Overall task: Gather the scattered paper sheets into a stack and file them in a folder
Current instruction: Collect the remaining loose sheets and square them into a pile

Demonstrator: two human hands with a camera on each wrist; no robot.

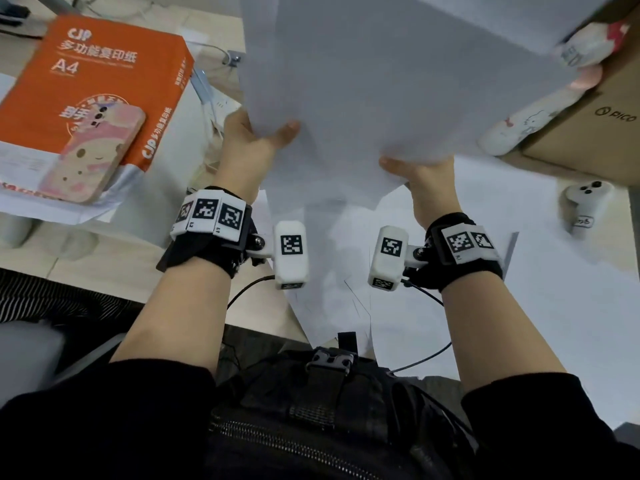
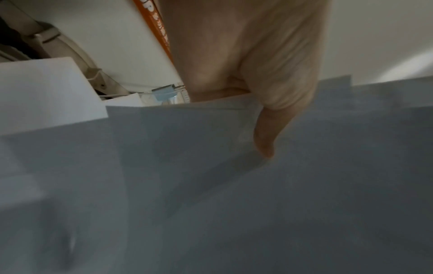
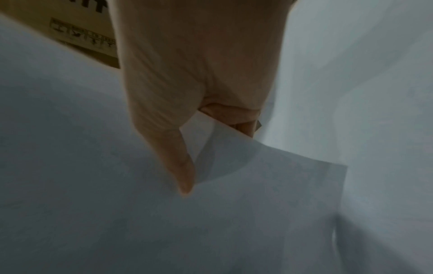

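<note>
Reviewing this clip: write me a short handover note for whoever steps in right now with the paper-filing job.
Left hand: grips the near left edge of the held sheets, thumb on top.
Right hand: grips their near right corner, thumb on top.
The held sheets are lifted off the table and unevenly aligned. More loose sheets lie overlapping on the table below the hands.
Done: part of the paper is picked up.
Left: gather the remaining sheets, square the stack, file it. No folder can be made out in any view, so find it first.
</note>
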